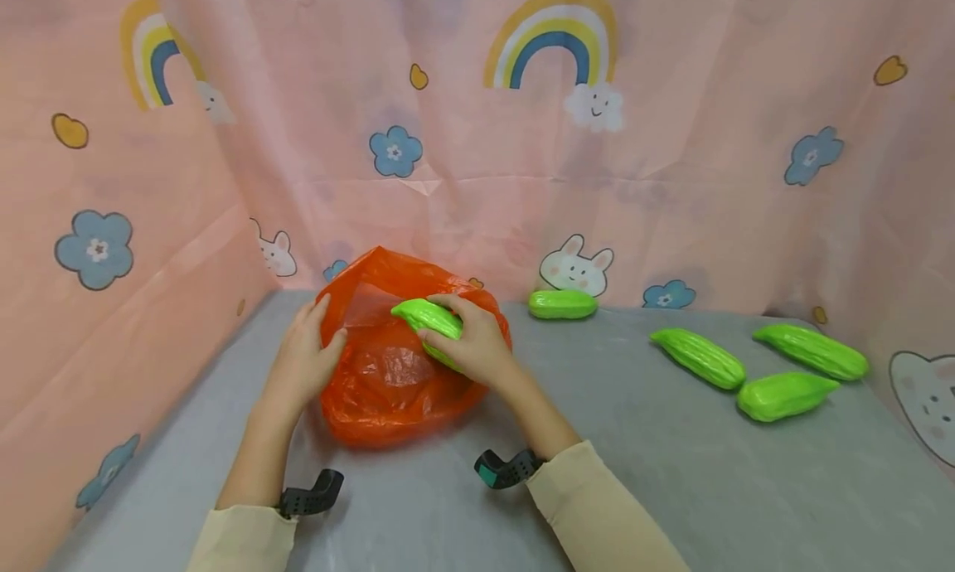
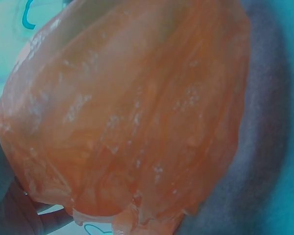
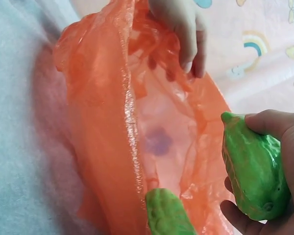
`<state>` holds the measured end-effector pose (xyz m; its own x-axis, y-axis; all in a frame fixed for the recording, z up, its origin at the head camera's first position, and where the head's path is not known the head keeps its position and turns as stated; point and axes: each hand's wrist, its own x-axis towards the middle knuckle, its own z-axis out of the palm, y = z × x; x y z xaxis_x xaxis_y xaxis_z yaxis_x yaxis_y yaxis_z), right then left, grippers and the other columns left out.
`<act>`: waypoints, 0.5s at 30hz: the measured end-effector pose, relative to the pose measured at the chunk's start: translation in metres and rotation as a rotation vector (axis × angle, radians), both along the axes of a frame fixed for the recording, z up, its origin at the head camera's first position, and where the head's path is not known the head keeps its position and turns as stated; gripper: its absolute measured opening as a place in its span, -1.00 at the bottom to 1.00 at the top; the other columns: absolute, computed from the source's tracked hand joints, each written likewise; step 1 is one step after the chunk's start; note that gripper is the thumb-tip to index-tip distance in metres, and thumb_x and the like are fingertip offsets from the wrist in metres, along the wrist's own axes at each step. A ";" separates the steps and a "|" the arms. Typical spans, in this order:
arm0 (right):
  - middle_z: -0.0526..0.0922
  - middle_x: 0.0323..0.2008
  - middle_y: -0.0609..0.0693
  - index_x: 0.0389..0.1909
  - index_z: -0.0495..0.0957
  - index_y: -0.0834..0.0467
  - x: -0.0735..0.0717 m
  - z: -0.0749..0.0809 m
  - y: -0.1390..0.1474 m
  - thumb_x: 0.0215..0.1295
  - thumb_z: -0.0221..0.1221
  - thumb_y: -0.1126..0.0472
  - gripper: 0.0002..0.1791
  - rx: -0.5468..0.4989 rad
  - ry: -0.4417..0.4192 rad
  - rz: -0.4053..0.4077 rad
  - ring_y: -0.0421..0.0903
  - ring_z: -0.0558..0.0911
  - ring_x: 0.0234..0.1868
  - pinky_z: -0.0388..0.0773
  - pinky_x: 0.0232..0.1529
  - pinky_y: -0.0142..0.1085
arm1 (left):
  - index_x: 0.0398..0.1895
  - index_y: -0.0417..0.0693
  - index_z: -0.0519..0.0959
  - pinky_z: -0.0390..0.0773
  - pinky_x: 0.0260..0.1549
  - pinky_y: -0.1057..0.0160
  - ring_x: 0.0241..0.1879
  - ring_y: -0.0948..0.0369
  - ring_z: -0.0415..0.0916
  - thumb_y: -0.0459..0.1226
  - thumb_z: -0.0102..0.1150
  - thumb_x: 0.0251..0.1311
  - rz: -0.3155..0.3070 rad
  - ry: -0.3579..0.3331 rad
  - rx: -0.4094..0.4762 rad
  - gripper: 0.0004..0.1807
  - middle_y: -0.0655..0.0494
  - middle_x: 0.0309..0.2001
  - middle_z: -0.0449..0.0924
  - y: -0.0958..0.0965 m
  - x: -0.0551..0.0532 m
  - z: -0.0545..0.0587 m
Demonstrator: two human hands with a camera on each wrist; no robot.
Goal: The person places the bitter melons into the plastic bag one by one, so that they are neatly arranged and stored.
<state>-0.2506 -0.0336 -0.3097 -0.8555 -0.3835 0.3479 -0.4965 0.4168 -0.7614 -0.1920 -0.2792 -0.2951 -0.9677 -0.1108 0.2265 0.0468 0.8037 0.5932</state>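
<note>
My right hand (image 1: 473, 340) grips a bright green, ridged bitter melon (image 3: 255, 166) over the mouth of an orange-red plastic bag (image 1: 395, 390). Its pointed tip faces left in the head view. On the bag's left side, my left hand (image 1: 302, 352) holds the rim, with some fingers (image 3: 188, 46) over the edge and others dimly visible through the plastic. A second bitter melon (image 3: 169, 215) shows within the bag's opening in the right wrist view. The left wrist view is mostly filled by the bag's outer side (image 2: 132, 112).
Three loose bitter melons lie in a group at the right: one slanting (image 1: 701, 358), one behind (image 1: 813, 352), one in front (image 1: 787, 395). Another bitter melon (image 1: 563, 304) lies against the pink patterned curtain (image 1: 462, 207). Grey cloth (image 1: 597, 489) covers the table.
</note>
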 end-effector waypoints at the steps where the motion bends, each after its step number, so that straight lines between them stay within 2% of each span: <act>1: 0.64 0.11 -0.04 0.29 0.51 -0.02 0.000 -0.002 -0.001 0.29 0.32 -0.05 -0.44 0.004 -0.003 0.007 -0.09 0.57 -0.03 0.62 -0.03 -0.22 | 0.60 -0.26 0.02 0.13 0.46 -0.37 0.52 -0.33 0.06 -0.19 -0.04 0.47 0.004 -0.001 0.002 -0.27 -0.38 0.55 0.03 0.000 0.000 -0.001; 8: 0.66 0.11 -0.03 0.27 0.52 0.03 0.001 -0.013 -0.006 0.29 0.32 -0.02 -0.45 0.048 0.026 0.018 -0.09 0.57 -0.05 0.61 -0.03 -0.22 | 0.61 -0.21 0.00 0.10 0.46 -0.38 0.54 -0.32 0.02 -0.18 -0.04 0.47 0.004 -0.020 0.003 -0.26 -0.36 0.58 -0.01 0.001 0.002 -0.002; 15: 0.66 0.05 -0.03 0.22 0.55 0.04 0.002 -0.022 -0.010 0.25 0.33 -0.02 -0.47 0.091 0.027 -0.012 -0.09 0.56 -0.08 0.56 -0.08 -0.24 | 0.61 -0.23 0.00 0.13 0.44 -0.40 0.53 -0.33 0.03 -0.19 -0.04 0.48 0.003 -0.018 -0.003 -0.26 -0.36 0.58 -0.01 0.002 0.002 -0.002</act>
<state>-0.2488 -0.0431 -0.3321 -0.8511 -0.4040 0.3353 -0.5108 0.4895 -0.7068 -0.1898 -0.2771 -0.2972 -0.9713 -0.1130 0.2094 0.0338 0.8058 0.5913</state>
